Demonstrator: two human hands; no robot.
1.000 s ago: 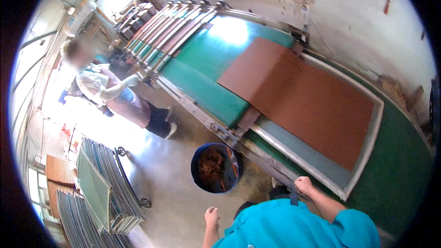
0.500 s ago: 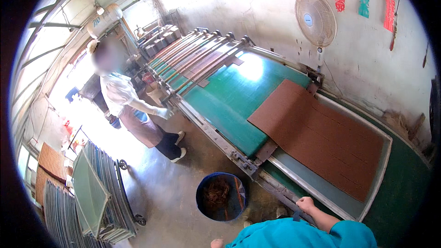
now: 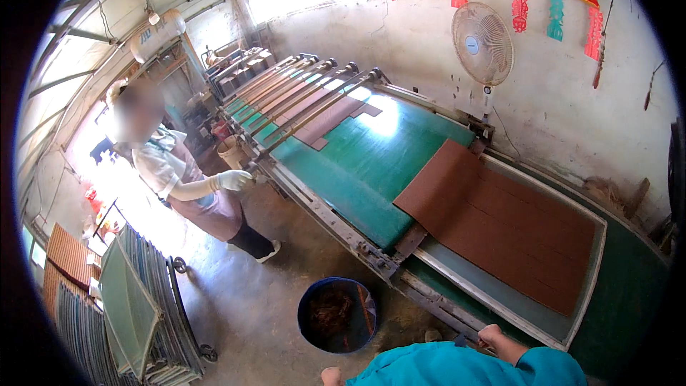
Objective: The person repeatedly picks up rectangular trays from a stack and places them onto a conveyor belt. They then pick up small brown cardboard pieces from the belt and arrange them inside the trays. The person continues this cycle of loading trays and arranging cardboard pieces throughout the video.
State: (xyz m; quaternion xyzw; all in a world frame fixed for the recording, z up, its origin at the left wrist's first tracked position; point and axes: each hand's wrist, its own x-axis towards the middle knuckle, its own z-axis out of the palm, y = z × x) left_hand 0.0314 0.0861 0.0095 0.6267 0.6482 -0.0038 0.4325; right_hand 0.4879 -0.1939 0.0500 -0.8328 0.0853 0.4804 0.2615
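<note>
A brown sheet (image 3: 500, 225) lies in a pale rectangular frame (image 3: 493, 300) on the green conveyor bed (image 3: 357, 164). My right hand (image 3: 491, 332) sits at the frame's near edge with its fingers curled on the rim. Only the tip of my left hand (image 3: 330, 376) shows at the picture's lower edge, hanging free near a blue bucket (image 3: 309, 307) of brown scraps; its fingers are hidden. My teal sleeves (image 3: 457, 368) fill the bottom.
A co-worker (image 3: 179, 186) in an apron stands left of the conveyor, one white-gloved hand (image 3: 232, 180) at the metal rollers (image 3: 300, 89). A wheeled rack of framed screens (image 3: 136, 307) stands lower left. A fan (image 3: 482, 43) hangs on the far wall.
The view has tipped upward. The co-worker has straightened up and reached a gloved hand to the rollers. My left hand has sunk to the lower edge; my right hand stays at the frame.
</note>
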